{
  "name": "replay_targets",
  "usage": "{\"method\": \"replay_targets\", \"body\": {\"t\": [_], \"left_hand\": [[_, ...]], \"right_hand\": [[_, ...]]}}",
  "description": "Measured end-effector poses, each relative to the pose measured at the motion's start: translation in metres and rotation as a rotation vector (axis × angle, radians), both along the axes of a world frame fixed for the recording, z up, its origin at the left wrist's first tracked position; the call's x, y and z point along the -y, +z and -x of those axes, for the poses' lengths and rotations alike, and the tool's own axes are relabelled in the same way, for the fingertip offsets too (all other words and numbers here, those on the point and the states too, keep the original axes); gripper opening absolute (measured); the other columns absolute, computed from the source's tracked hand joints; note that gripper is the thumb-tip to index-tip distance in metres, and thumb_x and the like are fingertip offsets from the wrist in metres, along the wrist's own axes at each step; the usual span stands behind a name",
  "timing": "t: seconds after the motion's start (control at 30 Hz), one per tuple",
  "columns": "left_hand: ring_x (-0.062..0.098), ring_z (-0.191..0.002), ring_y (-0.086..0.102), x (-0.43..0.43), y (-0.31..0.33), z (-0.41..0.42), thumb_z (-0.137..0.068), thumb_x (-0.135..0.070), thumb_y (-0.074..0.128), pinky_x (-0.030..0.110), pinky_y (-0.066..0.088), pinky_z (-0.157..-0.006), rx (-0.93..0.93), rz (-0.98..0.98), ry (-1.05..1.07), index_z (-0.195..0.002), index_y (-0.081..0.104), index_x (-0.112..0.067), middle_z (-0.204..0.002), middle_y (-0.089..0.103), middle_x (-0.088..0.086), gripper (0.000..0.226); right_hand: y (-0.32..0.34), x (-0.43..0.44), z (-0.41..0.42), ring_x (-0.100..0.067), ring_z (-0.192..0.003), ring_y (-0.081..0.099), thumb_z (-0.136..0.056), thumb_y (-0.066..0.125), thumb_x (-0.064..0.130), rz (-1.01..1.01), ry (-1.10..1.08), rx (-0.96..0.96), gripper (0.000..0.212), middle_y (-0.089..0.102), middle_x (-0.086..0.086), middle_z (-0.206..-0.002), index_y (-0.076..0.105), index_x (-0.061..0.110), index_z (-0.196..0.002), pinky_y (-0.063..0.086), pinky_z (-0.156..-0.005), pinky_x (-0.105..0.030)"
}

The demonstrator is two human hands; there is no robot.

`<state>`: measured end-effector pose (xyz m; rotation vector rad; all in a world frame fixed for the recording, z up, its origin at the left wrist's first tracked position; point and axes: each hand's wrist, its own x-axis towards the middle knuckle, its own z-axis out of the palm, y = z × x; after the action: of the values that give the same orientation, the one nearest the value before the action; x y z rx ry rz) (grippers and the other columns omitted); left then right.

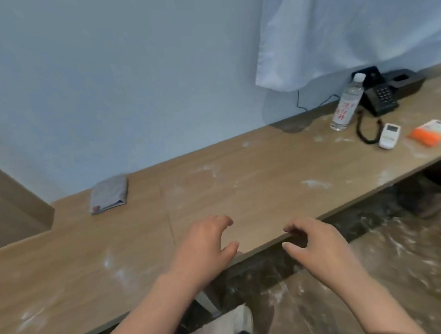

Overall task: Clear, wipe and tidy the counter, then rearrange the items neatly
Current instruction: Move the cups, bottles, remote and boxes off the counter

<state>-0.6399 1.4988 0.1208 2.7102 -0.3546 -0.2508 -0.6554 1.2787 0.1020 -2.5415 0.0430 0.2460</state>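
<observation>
Nothing is held: the left hand (206, 243) and right hand (321, 243) are poised at the front edge of the counter (242, 188), fingers loosely curled. The folded grey cloth (109, 194) lies by the wall, well to the left, and is best fetched first. The water bottle (344, 106), telephone (381, 95), white remote (389, 135) and orange packet (432, 132) are clustered far right. Powder-smeared open surface lies between, so strokes are best drawn inward from the edge.

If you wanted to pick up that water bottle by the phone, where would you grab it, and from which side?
Probably round the labelled middle of the water bottle, coming from its left. It stands upright, its round body suits a wrapping hand, the black phone crowds its right side and the coiled cord lies near its base there.
</observation>
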Motion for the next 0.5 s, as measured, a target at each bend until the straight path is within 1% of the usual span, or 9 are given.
{"method": "replay_targets", "body": {"t": [0.1, 0.17, 0.23, 0.33, 0.4, 0.5], "left_hand": [[0.01, -0.123, 0.049, 0.028, -0.009, -0.034, -0.095, -0.043, 0.052, 0.028, 0.041, -0.103, -0.032, 0.02, -0.079, -0.137, 0.045, -0.03, -0.135, 0.053, -0.01, 0.045], [0.01, -0.122, 0.05, 0.046, -0.015, -0.059, -0.094, -0.043, 0.053, 0.029, 0.042, -0.102, -0.058, 0.037, -0.128, -0.135, 0.047, -0.03, -0.134, 0.055, -0.009, 0.044], [0.012, -0.121, 0.051, 0.063, -0.018, -0.086, -0.094, -0.042, 0.053, 0.029, 0.043, -0.102, -0.071, 0.048, -0.168, -0.135, 0.048, -0.028, -0.133, 0.055, -0.008, 0.043], [0.015, -0.121, 0.053, 0.086, -0.022, -0.124, -0.094, -0.04, 0.053, 0.029, 0.044, -0.098, -0.077, 0.065, -0.2, -0.134, 0.049, -0.026, -0.132, 0.057, -0.006, 0.042], [0.014, -0.12, 0.053, 0.099, -0.025, -0.144, -0.094, -0.039, 0.054, 0.025, 0.042, -0.096, -0.082, 0.079, -0.233, -0.133, 0.05, -0.025, -0.131, 0.058, -0.006, 0.041], [0.012, -0.119, 0.053, 0.118, -0.029, -0.166, -0.094, -0.038, 0.055, 0.02, 0.037, -0.093, -0.112, 0.079, -0.308, -0.133, 0.05, -0.025, -0.13, 0.058, -0.006, 0.042]], "right_hand": [[-0.005, 0.027, -0.016, -0.001, -0.108, 0.055, -0.088, 0.065, 0.031, 0.033, -0.086, -0.019, 0.036, 0.061, 0.014, -0.118, 0.06, 0.029, -0.124, 0.044, -0.097, -0.021], [-0.008, 0.043, -0.03, -0.002, -0.108, 0.054, -0.089, 0.065, 0.032, 0.039, -0.135, -0.036, 0.035, 0.061, 0.012, -0.119, 0.061, 0.028, -0.123, 0.043, -0.097, -0.02], [-0.009, 0.057, -0.048, -0.003, -0.106, 0.053, -0.089, 0.064, 0.031, 0.061, -0.17, -0.073, 0.033, 0.06, 0.011, -0.118, 0.061, 0.027, -0.122, 0.037, -0.092, -0.015], [-0.013, 0.075, -0.071, -0.006, -0.106, 0.054, -0.088, 0.066, 0.029, 0.085, -0.225, -0.115, 0.031, 0.06, 0.01, -0.113, 0.062, 0.026, -0.119, 0.033, -0.084, -0.012], [-0.016, 0.087, -0.08, -0.004, -0.102, 0.055, -0.085, 0.069, 0.026, 0.061, -0.288, -0.097, 0.031, 0.059, 0.013, -0.107, 0.064, 0.027, -0.116, 0.036, -0.083, -0.013], [-0.015, 0.103, -0.091, -0.001, -0.094, 0.056, -0.084, 0.07, 0.028, 0.062, -0.35, -0.096, 0.03, 0.06, 0.014, -0.103, 0.065, 0.027, -0.113, 0.04, -0.079, -0.015]]}}
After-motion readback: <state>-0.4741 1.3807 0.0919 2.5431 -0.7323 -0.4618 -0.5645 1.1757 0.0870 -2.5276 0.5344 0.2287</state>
